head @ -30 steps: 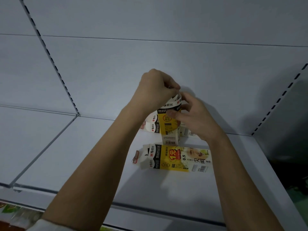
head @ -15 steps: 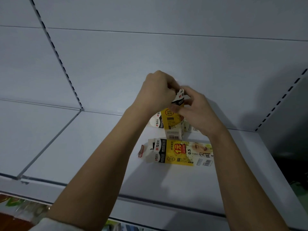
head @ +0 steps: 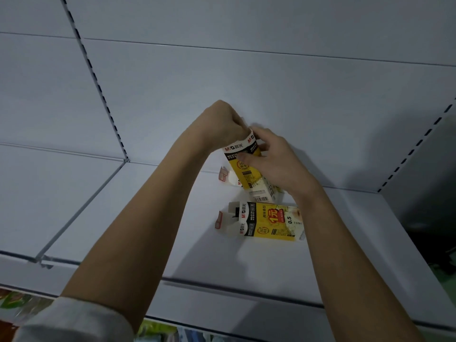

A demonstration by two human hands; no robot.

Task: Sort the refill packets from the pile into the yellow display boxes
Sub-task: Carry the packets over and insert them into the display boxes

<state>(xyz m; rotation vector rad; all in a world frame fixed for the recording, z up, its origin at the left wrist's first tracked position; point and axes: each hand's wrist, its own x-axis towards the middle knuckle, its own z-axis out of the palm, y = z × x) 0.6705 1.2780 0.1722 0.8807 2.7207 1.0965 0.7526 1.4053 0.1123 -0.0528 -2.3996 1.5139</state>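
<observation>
1. Standing tilted on the white shelf (head: 172, 218), an upright yellow display box (head: 249, 174) is the landmark; its open top leans toward the left, and its base rests near the back wall (head: 246, 82).
2. Left hand (head: 222, 124): curled fingers at the top rim of the upright box, apparently pinching the flap; whether they also hold a refill packet cannot be told, as the fingers hide the opening.
3. Right hand (head: 274, 159): wrapped round the right side of the same box, thumb across its printed front, grasping it to keep it steady.
4. Second yellow display box (head: 266, 220): lying flat just in front of the upright one, open flaps pointing left, untouched.
5. Behind the upright box a further carton flap (head: 223, 174) shows; no pile of packets is visible.
6. Judged step: opening or loading the upright box, early in the sort.
7. Next move likely calls for holding the mouth wide while a packet slides in straight, the right hand bracing against tipping.
</observation>
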